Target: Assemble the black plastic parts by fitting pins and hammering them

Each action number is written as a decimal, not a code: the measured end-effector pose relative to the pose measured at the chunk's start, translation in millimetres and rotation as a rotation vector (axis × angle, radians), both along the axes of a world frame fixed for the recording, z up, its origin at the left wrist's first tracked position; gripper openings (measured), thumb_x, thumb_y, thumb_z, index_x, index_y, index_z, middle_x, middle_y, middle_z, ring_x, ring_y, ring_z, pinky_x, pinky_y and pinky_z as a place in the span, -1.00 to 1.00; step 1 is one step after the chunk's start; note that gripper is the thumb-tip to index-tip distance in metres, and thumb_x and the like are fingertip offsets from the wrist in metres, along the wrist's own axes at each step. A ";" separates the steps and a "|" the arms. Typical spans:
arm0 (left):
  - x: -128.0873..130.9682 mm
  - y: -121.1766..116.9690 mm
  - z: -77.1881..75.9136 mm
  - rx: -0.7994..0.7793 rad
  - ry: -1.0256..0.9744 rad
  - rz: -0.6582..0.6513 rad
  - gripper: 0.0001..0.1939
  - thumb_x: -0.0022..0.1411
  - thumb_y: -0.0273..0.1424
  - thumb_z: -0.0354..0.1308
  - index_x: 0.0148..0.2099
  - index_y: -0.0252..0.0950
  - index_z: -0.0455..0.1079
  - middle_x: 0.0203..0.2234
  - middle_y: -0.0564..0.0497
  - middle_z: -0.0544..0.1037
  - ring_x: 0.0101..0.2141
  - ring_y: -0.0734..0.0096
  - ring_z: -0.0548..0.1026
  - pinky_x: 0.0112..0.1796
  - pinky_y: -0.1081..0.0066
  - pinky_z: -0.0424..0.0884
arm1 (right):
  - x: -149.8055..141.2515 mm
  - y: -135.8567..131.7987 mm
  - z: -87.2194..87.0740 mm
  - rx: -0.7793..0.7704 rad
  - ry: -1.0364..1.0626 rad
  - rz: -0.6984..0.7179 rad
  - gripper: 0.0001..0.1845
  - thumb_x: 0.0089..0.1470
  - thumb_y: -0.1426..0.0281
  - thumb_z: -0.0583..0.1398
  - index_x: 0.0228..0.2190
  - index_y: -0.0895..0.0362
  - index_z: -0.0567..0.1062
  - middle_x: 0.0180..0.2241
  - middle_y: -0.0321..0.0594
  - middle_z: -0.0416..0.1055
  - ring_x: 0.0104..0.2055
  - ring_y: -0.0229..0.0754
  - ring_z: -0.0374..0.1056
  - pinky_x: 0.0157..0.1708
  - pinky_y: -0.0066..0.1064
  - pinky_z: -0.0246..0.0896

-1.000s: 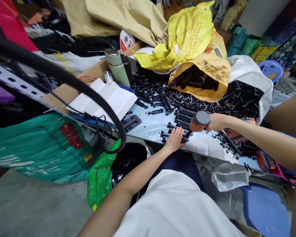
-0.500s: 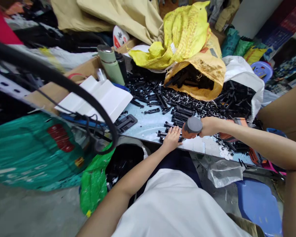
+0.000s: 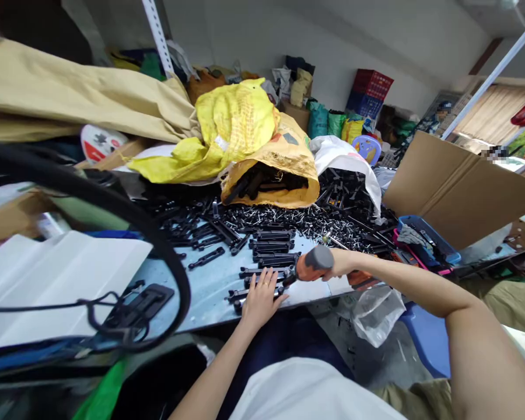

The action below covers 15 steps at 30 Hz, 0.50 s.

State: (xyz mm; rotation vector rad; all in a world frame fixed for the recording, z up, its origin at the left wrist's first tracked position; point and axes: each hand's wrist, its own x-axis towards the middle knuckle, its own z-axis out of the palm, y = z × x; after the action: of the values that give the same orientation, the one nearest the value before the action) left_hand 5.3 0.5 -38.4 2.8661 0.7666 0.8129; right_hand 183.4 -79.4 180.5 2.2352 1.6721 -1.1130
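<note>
My left hand [image 3: 261, 298] lies flat, fingers stretched out, over the front black plastic parts [image 3: 234, 295] at the table's near edge. My right hand [image 3: 342, 263] is wrapped round an orange and grey cordless drill [image 3: 314, 263]. The drill's nose points left and down, close to my left fingertips, at the right ends of the parts. Whether its bit touches a screw is hidden. Behind my left hand, more long black parts [image 3: 273, 245] lie side by side in a stack. A single black part [image 3: 206, 258] rests on the table to the left.
Loose screws [image 3: 297, 220] and black pieces cover the table's back. A yellow-orange sack [image 3: 289, 154] of black parts lies open there. A black cable or hose [image 3: 164, 233] loops in front at left. A cardboard sheet [image 3: 455, 192] and blue basket [image 3: 452, 256] stand right.
The view has swung up and to the right, showing more of the room. My left hand still lies on the front parts, and the drill stays in my right hand beside it.
</note>
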 end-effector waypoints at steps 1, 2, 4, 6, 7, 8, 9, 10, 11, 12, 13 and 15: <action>-0.7 -1.2 1.0 0.000 -0.039 -0.017 -0.61 0.23 -0.19 -0.09 -0.06 -0.32 0.39 -0.05 -0.20 0.45 0.03 0.08 0.34 0.01 0.07 0.24 | 13.2 -9.6 -2.5 0.041 0.079 -0.127 -0.75 -0.27 0.46 0.22 -0.39 0.17 0.43 -0.61 -0.36 0.33 -0.59 -0.29 0.26 -0.63 -0.53 0.13; -1.2 -2.5 2.2 -0.007 -0.077 -0.032 -0.66 0.26 -0.24 -0.11 -0.16 -0.29 0.43 -0.13 -0.16 0.49 -0.04 0.13 0.39 -0.02 0.11 0.28 | 26.5 -18.1 -4.0 0.098 0.139 -0.247 -0.73 -0.28 0.48 0.22 -0.39 0.17 0.42 -0.66 -0.41 0.27 -0.65 -0.34 0.21 -0.67 -0.54 0.10; -1.9 -5.0 4.8 -0.034 -0.139 -0.042 -0.67 0.28 -0.31 -0.13 -0.30 -0.27 0.45 -0.30 -0.12 0.53 -0.19 0.22 0.46 -0.15 0.21 0.37 | 53.8 -32.2 -4.1 0.238 0.205 -0.446 -0.70 -0.28 0.50 0.23 -0.36 0.18 0.40 -0.73 -0.48 0.19 -0.72 -0.39 0.11 -0.72 -0.57 0.05; -1.7 -6.9 6.8 -0.056 -0.173 -0.025 -0.68 0.27 -0.31 -0.10 -0.36 -0.28 0.44 -0.42 -0.10 0.51 -0.31 0.26 0.46 -0.29 0.28 0.38 | 81.9 -42.2 -2.1 0.384 0.197 -0.636 -0.68 -0.25 0.50 0.24 -0.32 0.19 0.40 -0.77 -0.51 0.15 -0.75 -0.40 0.06 -0.75 -0.57 0.02; -1.3 -7.5 7.3 -0.063 -0.185 -0.016 -0.69 0.26 -0.30 -0.07 -0.38 -0.29 0.43 -0.45 -0.09 0.50 -0.34 0.26 0.45 -0.33 0.31 0.37 | 96.0 -45.8 -1.3 0.447 0.172 -0.738 -0.68 -0.23 0.50 0.24 -0.31 0.20 0.39 -0.79 -0.50 0.14 -0.76 -0.40 0.05 -0.76 -0.56 0.02; -0.8 -7.7 7.5 -0.070 -0.194 -0.012 -0.71 0.25 -0.29 -0.05 -0.40 -0.29 0.42 -0.47 -0.08 0.49 -0.37 0.27 0.44 -0.36 0.32 0.35 | 109.7 -48.6 -1.2 0.498 0.142 -0.839 -0.70 -0.21 0.50 0.24 -0.32 0.21 0.39 -0.80 -0.50 0.14 -0.77 -0.39 0.05 -0.77 -0.56 0.02; -0.3 -7.6 7.3 -0.077 -0.203 -0.014 -0.71 0.24 -0.29 -0.03 -0.41 -0.29 0.41 -0.48 -0.08 0.48 -0.38 0.28 0.43 -0.37 0.33 0.34 | 122.7 -50.6 -2.0 0.534 0.111 -0.938 -0.72 -0.20 0.51 0.24 -0.33 0.22 0.40 -0.80 -0.48 0.15 -0.77 -0.38 0.06 -0.77 -0.55 0.03; 0.1 -7.3 6.9 -0.084 -0.209 -0.025 -0.72 0.24 -0.29 -0.02 -0.42 -0.29 0.40 -0.49 -0.07 0.47 -0.39 0.28 0.42 -0.38 0.34 0.33 | 134.6 -51.9 -3.7 0.558 0.082 -1.028 -0.75 -0.20 0.51 0.25 -0.35 0.22 0.40 -0.81 -0.47 0.15 -0.77 -0.37 0.07 -0.77 -0.55 0.04; 0.4 -6.7 6.3 -0.091 -0.213 -0.043 -0.72 0.24 -0.30 -0.03 -0.43 -0.30 0.39 -0.50 -0.07 0.46 -0.39 0.29 0.41 -0.39 0.35 0.32 | 145.2 -52.5 -6.4 0.570 0.060 -1.101 -0.77 -0.20 0.51 0.26 -0.38 0.22 0.40 -0.81 -0.45 0.16 -0.77 -0.37 0.08 -0.77 -0.54 0.05; 0.5 -5.9 5.7 -0.097 -0.213 -0.066 -0.72 0.25 -0.32 -0.04 -0.42 -0.30 0.38 -0.51 -0.07 0.45 -0.40 0.29 0.41 -0.39 0.35 0.32 | 154.3 -52.5 -9.9 0.572 0.046 -1.154 -0.78 -0.21 0.51 0.27 -0.41 0.22 0.40 -0.81 -0.44 0.17 -0.77 -0.37 0.09 -0.77 -0.54 0.05; 0.5 -4.8 5.2 -0.105 -0.211 -0.092 -0.72 0.26 -0.33 -0.05 -0.42 -0.30 0.38 -0.51 -0.07 0.45 -0.40 0.29 0.41 -0.39 0.36 0.32 | 162.0 -52.1 -14.1 0.569 0.034 -1.192 -0.80 -0.21 0.51 0.28 -0.43 0.22 0.40 -0.81 -0.43 0.17 -0.77 -0.36 0.09 -0.78 -0.54 0.05; 0.0 -1.9 4.6 -0.122 -0.205 -0.148 -0.73 0.27 -0.35 -0.08 -0.40 -0.30 0.37 -0.50 -0.07 0.44 -0.39 0.30 0.41 -0.38 0.36 0.32 | 173.6 -50.4 -23.8 0.560 0.020 -1.232 -0.81 -0.21 0.52 0.29 -0.46 0.22 0.39 -0.82 -0.42 0.16 -0.78 -0.36 0.09 -0.79 -0.54 0.03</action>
State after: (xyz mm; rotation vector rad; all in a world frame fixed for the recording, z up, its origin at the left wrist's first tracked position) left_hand 5.3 -1.4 -33.8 2.6427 0.5528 0.9829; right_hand 357.0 -129.8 156.7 3.7615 0.4396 -0.7861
